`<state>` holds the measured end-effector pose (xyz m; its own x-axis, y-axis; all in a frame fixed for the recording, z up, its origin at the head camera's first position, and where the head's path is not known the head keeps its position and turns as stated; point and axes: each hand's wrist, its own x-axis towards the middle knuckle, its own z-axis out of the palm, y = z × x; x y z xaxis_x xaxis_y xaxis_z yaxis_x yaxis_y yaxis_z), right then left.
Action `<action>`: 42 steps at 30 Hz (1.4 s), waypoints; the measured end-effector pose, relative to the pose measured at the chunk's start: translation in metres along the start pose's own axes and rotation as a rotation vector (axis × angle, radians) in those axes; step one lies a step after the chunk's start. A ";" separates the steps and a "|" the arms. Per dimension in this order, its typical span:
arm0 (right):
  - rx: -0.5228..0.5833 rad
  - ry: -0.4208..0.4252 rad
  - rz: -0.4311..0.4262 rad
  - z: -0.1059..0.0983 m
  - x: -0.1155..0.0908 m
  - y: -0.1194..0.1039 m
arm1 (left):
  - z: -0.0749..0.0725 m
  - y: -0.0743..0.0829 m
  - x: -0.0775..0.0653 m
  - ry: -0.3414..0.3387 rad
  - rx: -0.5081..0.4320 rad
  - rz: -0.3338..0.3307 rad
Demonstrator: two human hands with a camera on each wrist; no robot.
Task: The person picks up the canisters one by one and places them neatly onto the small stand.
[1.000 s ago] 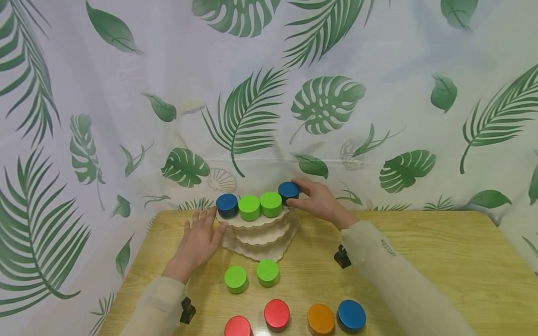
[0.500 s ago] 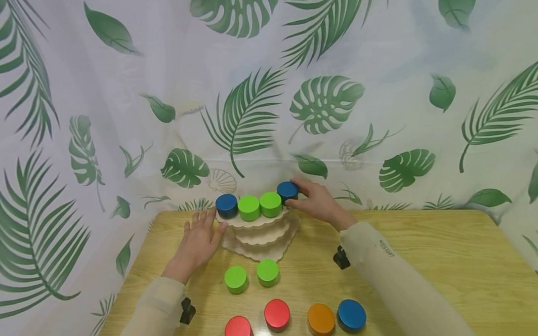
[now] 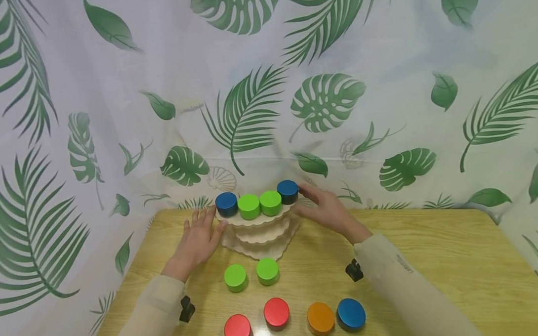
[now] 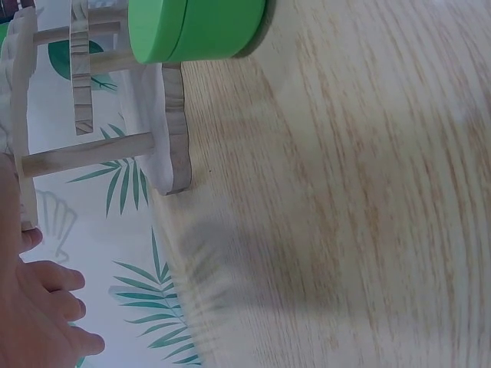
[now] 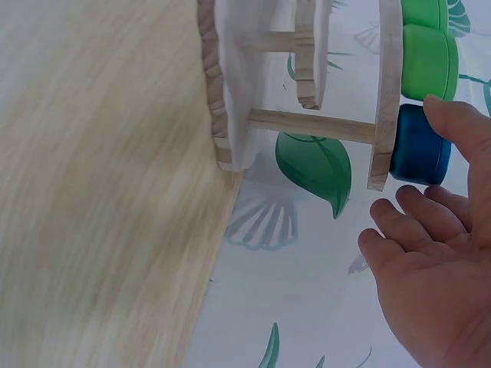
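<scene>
Step in hand, as judged: seating the blue cylinder point(image 3: 287, 192) at the right end atop the stand point(image 3: 262, 233). My right hand point(image 3: 327, 213) is relaxed beside it, gripping nothing. My left hand point(image 3: 198, 240) lies with fingers extended at the stand's left edge. Next move calls for backing the right hand off without nudging the row. Six more cylinders point(image 3: 320, 318) stand on the wood-grain table point(image 3: 467, 250); leaf-print cloth point(image 3: 382, 100) hangs behind.

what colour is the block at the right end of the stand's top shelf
Blue; that block shows best in the head view.
</scene>
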<state>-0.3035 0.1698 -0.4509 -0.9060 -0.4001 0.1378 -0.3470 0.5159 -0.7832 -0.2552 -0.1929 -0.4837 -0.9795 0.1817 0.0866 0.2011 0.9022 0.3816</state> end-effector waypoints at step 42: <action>0.150 -0.356 0.126 0.002 -0.190 0.039 | 0.001 -0.001 0.000 0.003 -0.007 0.007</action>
<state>-0.1443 0.2644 -0.5087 -0.7894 -0.5920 -0.1625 -0.1757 0.4715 -0.8642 -0.2559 -0.1936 -0.4851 -0.9781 0.1867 0.0921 0.2079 0.8981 0.3875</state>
